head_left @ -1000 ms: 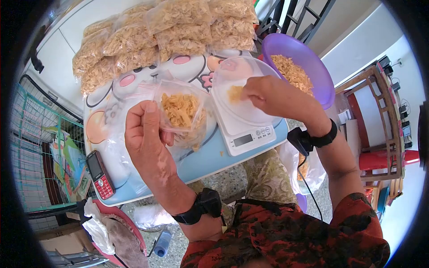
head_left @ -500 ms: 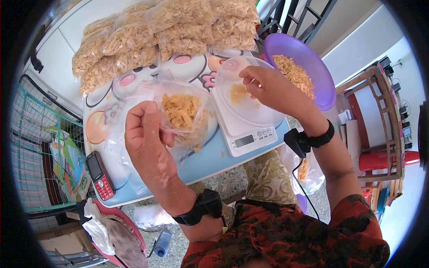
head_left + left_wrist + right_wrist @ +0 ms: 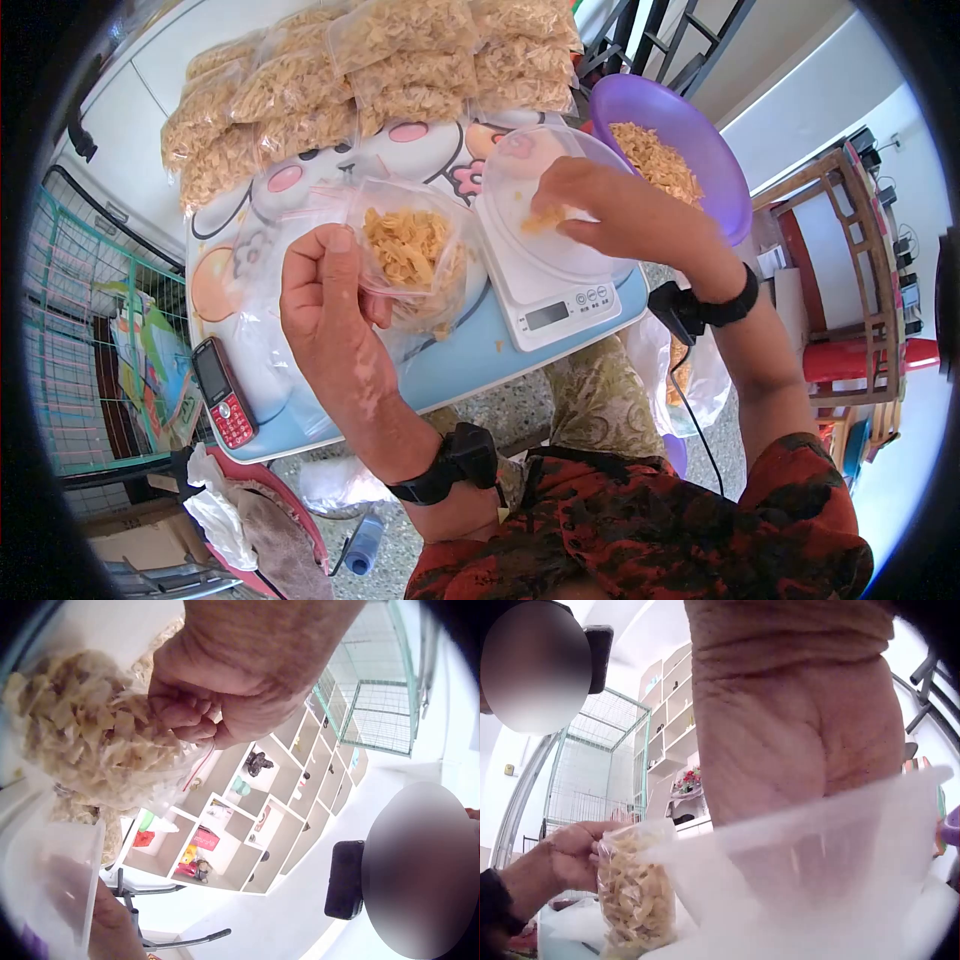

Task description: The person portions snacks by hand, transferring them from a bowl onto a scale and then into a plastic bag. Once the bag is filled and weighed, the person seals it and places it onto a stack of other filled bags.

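Note:
A clear zip bag (image 3: pixel 408 250) of pale yellow flakes stands open at its mouth, its edge pinched by the left hand (image 3: pixel 335 300). In the left wrist view the left hand (image 3: pixel 240 682) grips the bag (image 3: pixel 90 735) near its red seal line. The right hand (image 3: pixel 620 210) reaches into a translucent bowl (image 3: pixel 505 170) on a white kitchen scale (image 3: pixel 530 295); a few flakes (image 3: pixel 540 220) lie in the bowl by its slightly blurred, spread fingers. In the right wrist view the bowl wall (image 3: pixel 870 817) hides the fingertips of the right hand (image 3: pixel 802 742).
Filled flake bags (image 3: pixel 400 60) are stacked along the table's back. A purple basin (image 3: pixel 725 190) with flakes stands beyond the scale at right. A red phone (image 3: pixel 225 390) lies at the left table edge. Empty-looking bags (image 3: pixel 250 330) lie left of the left hand.
The right hand has stayed in the bowl, its fingers moving from closed together to more spread, and the flakes there have shifted slightly. The left hand and its bag have hardly moved.

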`<act>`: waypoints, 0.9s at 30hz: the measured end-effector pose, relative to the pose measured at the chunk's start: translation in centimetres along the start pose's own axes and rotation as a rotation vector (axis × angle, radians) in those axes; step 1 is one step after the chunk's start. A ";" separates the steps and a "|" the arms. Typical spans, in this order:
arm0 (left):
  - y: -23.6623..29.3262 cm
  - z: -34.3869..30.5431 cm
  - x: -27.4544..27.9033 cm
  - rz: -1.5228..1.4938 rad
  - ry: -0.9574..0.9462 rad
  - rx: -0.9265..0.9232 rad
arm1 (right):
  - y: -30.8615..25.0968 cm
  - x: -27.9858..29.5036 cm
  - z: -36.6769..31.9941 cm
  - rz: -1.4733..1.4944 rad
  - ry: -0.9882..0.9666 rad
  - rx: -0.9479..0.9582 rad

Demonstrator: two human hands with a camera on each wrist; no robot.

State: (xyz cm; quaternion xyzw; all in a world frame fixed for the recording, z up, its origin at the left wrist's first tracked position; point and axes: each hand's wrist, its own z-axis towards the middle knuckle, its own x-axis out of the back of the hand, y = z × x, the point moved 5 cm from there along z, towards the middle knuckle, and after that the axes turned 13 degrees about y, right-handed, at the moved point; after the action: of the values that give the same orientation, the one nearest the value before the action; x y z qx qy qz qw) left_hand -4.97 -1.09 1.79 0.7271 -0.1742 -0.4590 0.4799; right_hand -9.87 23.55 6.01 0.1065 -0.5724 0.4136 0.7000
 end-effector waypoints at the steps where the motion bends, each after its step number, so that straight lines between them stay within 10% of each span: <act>1: 0.0 0.0 0.0 -0.002 -0.001 -0.008 | 0.0 0.6 -0.3 -0.036 -0.017 -0.033; 9: 0.1 -0.3 -0.2 -0.003 -0.016 0.006 | 0.4 -0.1 -1.8 -0.310 -0.413 -0.244; 15: 0.2 -0.1 0.1 0.001 -0.014 0.004 | 1.7 0.6 -0.6 -0.246 0.032 -0.313; 27: 0.0 0.0 0.1 -0.013 -0.015 0.010 | 0.7 -1.7 0.5 -0.187 -0.019 -0.269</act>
State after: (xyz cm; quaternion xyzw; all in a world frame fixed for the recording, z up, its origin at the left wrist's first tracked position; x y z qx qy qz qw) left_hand -4.92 -1.09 1.72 0.7270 -0.1755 -0.4668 0.4721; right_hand -10.71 22.97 4.46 0.0686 -0.6169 0.2651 0.7379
